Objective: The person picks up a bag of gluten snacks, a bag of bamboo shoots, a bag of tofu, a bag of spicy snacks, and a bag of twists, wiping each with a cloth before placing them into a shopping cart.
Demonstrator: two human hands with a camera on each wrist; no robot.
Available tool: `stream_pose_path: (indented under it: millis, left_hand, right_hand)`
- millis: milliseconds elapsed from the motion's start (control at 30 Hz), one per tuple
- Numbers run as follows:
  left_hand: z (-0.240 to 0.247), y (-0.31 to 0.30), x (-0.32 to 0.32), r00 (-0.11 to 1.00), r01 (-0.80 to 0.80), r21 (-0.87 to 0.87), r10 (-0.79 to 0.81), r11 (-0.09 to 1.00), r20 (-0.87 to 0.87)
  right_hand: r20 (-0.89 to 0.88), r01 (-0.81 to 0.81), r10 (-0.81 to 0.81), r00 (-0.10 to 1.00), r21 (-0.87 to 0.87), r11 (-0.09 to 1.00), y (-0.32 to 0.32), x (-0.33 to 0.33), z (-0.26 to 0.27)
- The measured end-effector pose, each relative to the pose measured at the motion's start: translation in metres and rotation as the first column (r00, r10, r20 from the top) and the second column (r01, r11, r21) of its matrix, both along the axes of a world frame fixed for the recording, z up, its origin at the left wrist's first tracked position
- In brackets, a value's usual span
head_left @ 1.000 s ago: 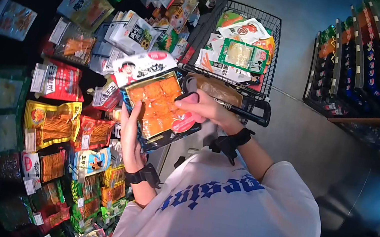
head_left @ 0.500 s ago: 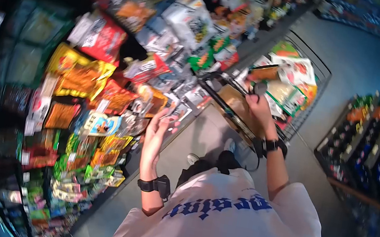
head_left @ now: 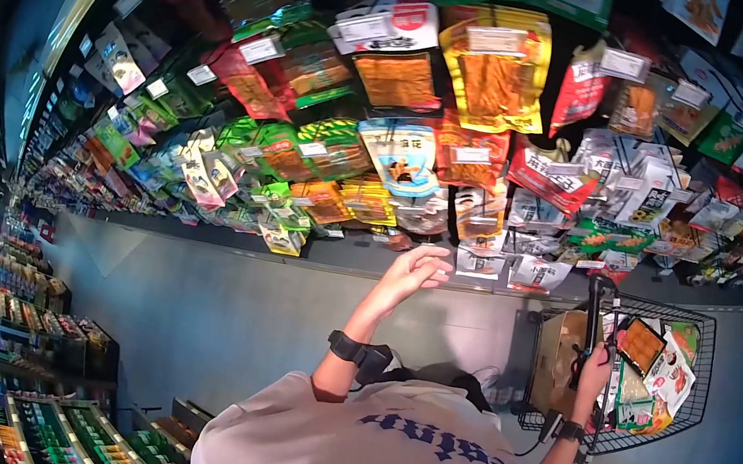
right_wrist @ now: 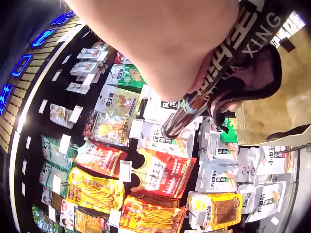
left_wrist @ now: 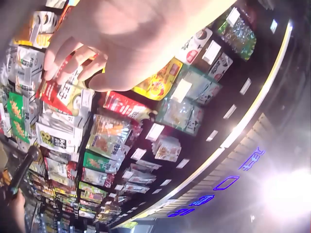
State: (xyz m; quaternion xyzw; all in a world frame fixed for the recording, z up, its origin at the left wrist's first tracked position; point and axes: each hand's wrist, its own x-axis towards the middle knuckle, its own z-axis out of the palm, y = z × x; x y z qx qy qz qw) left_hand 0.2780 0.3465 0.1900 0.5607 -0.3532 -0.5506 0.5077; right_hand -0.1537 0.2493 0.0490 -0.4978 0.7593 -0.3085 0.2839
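My left hand (head_left: 413, 277) holds nothing and hovers in front of the snack rack, its fingers loosely bent. In the left wrist view the same hand (left_wrist: 131, 39) overlaps red and white snack packs (left_wrist: 65, 94). With my right hand (head_left: 594, 376) I grip the black handle (head_left: 593, 316) of a wire shopping cart (head_left: 702, 375). White lettering shows on that handle (right_wrist: 238, 46) in the right wrist view. Inside the cart, a pack of orange snack pieces (head_left: 642, 346) lies on top near the shelf side, beside white and green packs (head_left: 635, 398).
Hanging snack packs (head_left: 494, 70) with price tags fill the rack ahead. A brown cardboard box (head_left: 557, 364) sits at the handle end of the cart. Bottle shelves (head_left: 72, 438) stand behind me, and grey floor (head_left: 211, 293) runs along the rack.
The orange snack pack went from both hands into the cart. My right hand moved onto the cart handle, my left hand came away empty, and the view swung left along the rack.
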Motion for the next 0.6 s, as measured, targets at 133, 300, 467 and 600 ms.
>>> stream_pose_path:
  millis: [133,300,467,600]
  left_hand:
    - [-0.003,0.034,0.058,0.997,-0.071,-0.017,0.071,0.997,0.006]
    - [-0.002,0.081,0.120,0.990,-0.132,-0.083,0.127,0.988,-0.064]
    - [-0.024,0.102,0.176,0.980,-0.169,-0.078,0.159,0.982,-0.123]
    - [-0.029,0.096,0.199,0.962,-0.231,-0.096,0.213,0.968,-0.170]
  right_hand:
    - [-0.131,0.045,-0.050,0.990,-0.044,0.998,0.022,0.034,-0.004]
    - [-0.231,0.049,-0.036,0.972,0.049,0.998,0.057,0.089,0.023]
    - [-0.306,-0.003,-0.046,0.951,-0.156,0.988,0.074,0.116,0.004]
    - [-0.472,0.070,-0.056,0.880,0.014,0.997,0.075,0.134,0.015]
